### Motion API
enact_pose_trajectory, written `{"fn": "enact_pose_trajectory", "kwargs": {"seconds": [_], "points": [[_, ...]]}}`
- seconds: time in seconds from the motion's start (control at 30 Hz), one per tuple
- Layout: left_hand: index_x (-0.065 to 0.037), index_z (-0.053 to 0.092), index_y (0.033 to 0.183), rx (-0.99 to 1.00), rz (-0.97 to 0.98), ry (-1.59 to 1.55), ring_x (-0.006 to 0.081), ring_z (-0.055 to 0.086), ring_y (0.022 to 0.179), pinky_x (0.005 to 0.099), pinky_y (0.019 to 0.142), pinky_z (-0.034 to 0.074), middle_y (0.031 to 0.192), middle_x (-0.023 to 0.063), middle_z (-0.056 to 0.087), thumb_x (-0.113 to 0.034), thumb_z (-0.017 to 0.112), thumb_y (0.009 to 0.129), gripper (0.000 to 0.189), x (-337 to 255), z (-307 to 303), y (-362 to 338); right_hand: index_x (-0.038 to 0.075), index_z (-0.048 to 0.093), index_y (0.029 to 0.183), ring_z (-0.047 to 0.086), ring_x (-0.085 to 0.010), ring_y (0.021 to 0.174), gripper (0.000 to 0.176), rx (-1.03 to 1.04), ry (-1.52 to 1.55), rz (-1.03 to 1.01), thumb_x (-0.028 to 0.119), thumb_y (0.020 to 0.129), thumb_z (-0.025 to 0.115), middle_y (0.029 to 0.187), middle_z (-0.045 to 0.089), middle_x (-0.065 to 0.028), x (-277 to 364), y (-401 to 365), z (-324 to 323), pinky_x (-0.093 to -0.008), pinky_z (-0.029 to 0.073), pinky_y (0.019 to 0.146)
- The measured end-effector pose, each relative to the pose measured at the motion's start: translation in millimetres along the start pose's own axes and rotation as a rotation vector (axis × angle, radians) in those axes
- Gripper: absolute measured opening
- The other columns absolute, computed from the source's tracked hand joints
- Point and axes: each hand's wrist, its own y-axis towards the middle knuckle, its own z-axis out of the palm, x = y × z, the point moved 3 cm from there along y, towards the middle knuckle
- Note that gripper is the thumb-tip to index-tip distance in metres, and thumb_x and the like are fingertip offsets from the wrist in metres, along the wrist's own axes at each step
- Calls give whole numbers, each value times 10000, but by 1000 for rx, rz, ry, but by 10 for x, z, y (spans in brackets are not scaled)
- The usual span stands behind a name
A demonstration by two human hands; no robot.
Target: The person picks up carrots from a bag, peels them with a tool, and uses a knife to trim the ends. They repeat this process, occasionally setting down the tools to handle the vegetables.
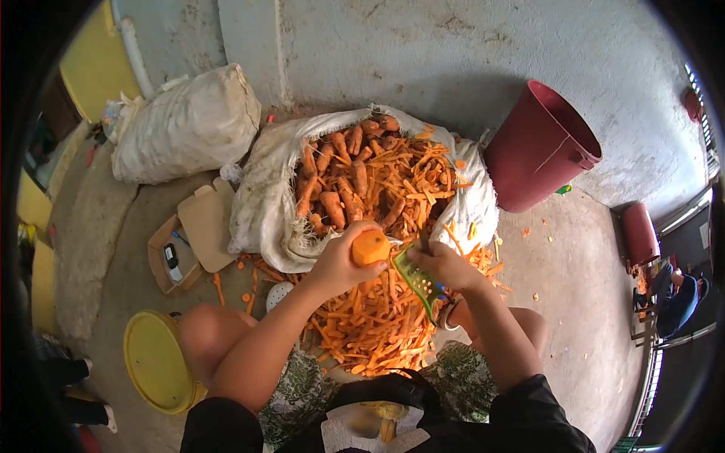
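My left hand (pixel 340 258) is wrapped round a thick carrot (pixel 370 247), whose flat, pale orange cut end points up. Close by on the right, my right hand (pixel 447 266) grips a green-framed hand grater (pixel 415 281) with round holes in its plate. The grater slants down beside the carrot, and a narrow gap seems to lie between them. Under both hands spreads a heap of orange carrot strips (pixel 377 325). Beyond them, an open white woven sack (pixel 264 204) holds whole carrots (pixel 332 208) and more peelings.
A dark red bin (pixel 521 158) leans at the back right. On the left are a full white sack (pixel 189 128), an open cardboard box (pixel 208 226) with small items, and a yellow bucket (pixel 157 362). A person (pixel 674 298) sits at the far right; another's feet show at lower left.
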Motion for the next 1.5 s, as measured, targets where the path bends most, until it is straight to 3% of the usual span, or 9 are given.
{"fn": "enact_pose_trajectory", "kwargs": {"seconds": [0.17, 0.5, 0.83, 0.97, 1.1, 1.13, 1.17, 1.27, 1.5], "points": [[-52, 430, 1156, -5, 29, -86, 200, 539, 979, 296, 827, 421, 1041, 105, 538, -167, 645, 756, 469, 77, 25, 36, 49, 442, 1194, 428, -123, 1016, 428, 233, 216, -120, 359, 900, 465, 1085, 493, -49, -52, 35, 323, -302, 341, 874], [-33, 326, 1130, -102, -153, -22, 248, 539, 925, 330, 795, 426, 1005, 169, 511, -242, 603, 813, 470, 257, 132, 23, 51, 486, 1069, 491, -115, 789, 307, 360, 772, -110, 309, 905, 465, 874, 518, -20, -251, 112, 503, -275, 411, 691], [-44, 267, 1244, -75, -466, 265, 281, 559, 889, 391, 788, 449, 1250, 173, 323, -343, 462, 891, 502, 204, -318, 94, 29, 450, 1122, 533, -143, 759, 374, 331, 808, 284, 329, 899, 465, 896, 534, -54, -818, 101, 744, -295, 457, 666], [-49, 382, 1201, 15, -386, 671, 311, 583, 807, 403, 737, 472, 1280, 155, 300, -321, 492, 872, 441, -43, -284, 18, 54, 479, 1056, 556, -146, 696, 307, 33, 713, 546, 320, 908, 439, 822, 566, -55, -1025, 77, 391, -288, 468, 603], [-36, 440, 1160, 222, -491, 663, 294, 587, 826, 411, 748, 466, 1281, 136, 324, -329, 485, 872, 414, 32, -269, -43, 30, 544, 1025, 564, -158, 768, 350, -367, -139, 189, 338, 863, 507, 862, 592, -73, -968, 231, -1402, -326, 459, 725], [-41, 458, 1145, 232, -510, 698, 289, 587, 823, 411, 738, 467, 1262, 129, 351, -325, 485, 871, 396, 34, -257, -55, 36, 572, 909, 561, -152, 689, 360, -678, 229, -100, 373, 896, 447, 783, 583, -94, -1192, 399, -2241, -317, 456, 611], [-41, 458, 1145, 236, -507, 695, 289, 587, 823, 411, 738, 467, 1262, 129, 351, -325, 485, 871, 396, 47, -244, -71, 30, 551, 944, 584, -215, 711, 357, -812, 745, 62, 374, 877, 484, 774, 583, -120, -642, 160, -2673, -360, 478, 618], [-50, 448, 1162, 277, -496, 712, 280, 582, 850, 397, 748, 466, 1227, 138, 378, -323, 489, 867, 404, 104, -232, -94, 72, 443, 1109, 584, -322, 863, 394, -901, 819, -413, 392, 881, 460, 903, 578, -162, 102, -400, -3666, -423, 489, 690], [-45, 599, 991, 261, -314, 693, 235, 571, 793, 349, 690, 461, 1051, 66, 517, -226, 449, 893, 255, 279, -78, 26, 29, 512, 1052, 572, -216, 767, 344, -939, 481, -487, 326, 880, 483, 902, 569, -113, 271, -299, -3074, -340, 470, 713]]}}
